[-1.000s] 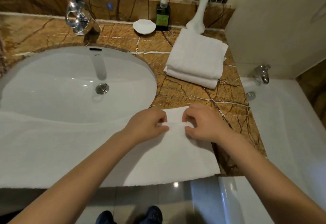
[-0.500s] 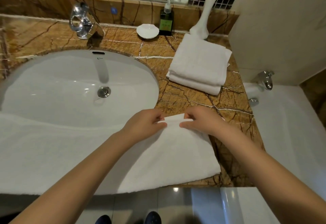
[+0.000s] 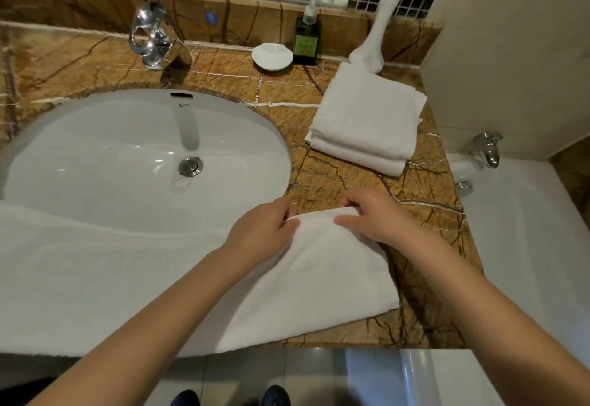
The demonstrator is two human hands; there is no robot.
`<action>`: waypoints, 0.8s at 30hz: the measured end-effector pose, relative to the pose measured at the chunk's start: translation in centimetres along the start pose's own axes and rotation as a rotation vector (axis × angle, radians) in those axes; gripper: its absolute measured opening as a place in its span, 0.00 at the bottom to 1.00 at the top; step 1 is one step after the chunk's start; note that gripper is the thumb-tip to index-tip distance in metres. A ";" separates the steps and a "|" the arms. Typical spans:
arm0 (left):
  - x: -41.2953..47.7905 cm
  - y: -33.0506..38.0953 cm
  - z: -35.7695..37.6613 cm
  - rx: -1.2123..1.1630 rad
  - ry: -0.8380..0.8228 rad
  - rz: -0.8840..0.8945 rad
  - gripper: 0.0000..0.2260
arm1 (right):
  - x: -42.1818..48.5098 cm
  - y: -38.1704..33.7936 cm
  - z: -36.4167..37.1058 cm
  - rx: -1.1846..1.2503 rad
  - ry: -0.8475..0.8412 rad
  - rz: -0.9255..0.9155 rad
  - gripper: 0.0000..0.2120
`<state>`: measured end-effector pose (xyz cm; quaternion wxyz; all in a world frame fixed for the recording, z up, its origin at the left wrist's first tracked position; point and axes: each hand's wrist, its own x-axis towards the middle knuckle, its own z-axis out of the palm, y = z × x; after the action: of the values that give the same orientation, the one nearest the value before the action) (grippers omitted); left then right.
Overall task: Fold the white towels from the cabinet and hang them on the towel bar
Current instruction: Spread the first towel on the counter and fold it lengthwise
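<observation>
Bathroom worktop, contents as seen from beside the person.

1. Spread towel (image 3: 143, 278): white, laid flat over the near rim of the basin (image 3: 127, 156) and on across the brown stone worktop (image 3: 335, 188) toward 3 o'clock. Its near edge runs along the worktop's front. Its far right edge is raised off the stone in a soft roll.
2. Left hand (image 3: 261, 233): pinches that raised edge, thumb on top, fingers curled underneath.
3. Right hand (image 3: 370, 217): just beside the left at its 3 o'clock, not touching it. It pinches the same edge, fingers curled over the far side, thumb lying along the cloth.
4. Folded towels (image 3: 367, 118): a white stack, two thick folds showing at its near side. It lies on the worktop at 12 o'clock from the hands and well apart from them, at 3 o'clock from the basin.
5. Tap (image 3: 153, 38): chrome, at 12 o'clock of the basin. The drain (image 3: 190, 166) sits in the bowl below it.
6. Soap dish (image 3: 272, 57): white, on the back of the worktop, with a green soap bottle (image 3: 307, 43) touching or just beside it at 3 o'clock.
7. Vase (image 3: 373, 41): white, upright, holding pink flowers, at 12 o'clock of the folded towels.
8. Bathtub (image 3: 526, 246): white, at 3 o'clock of the worktop, with a bath tap (image 3: 487, 148) at its far end.
9. Shoes (image 3: 276, 396): dark toes on the floor at 6 o'clock.
</observation>
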<state>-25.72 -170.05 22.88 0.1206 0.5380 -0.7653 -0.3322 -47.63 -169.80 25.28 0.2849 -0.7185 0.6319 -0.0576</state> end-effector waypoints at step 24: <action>-7.7 1.6 4.0 0.601 0.171 0.414 0.21 | -6.8 -1.9 7.9 -0.261 0.225 -0.048 0.27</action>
<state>-26.05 -161.27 22.20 0.0855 0.4091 -0.9084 -0.0152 -43.80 -160.66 21.50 0.1151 -0.7535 0.6444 -0.0619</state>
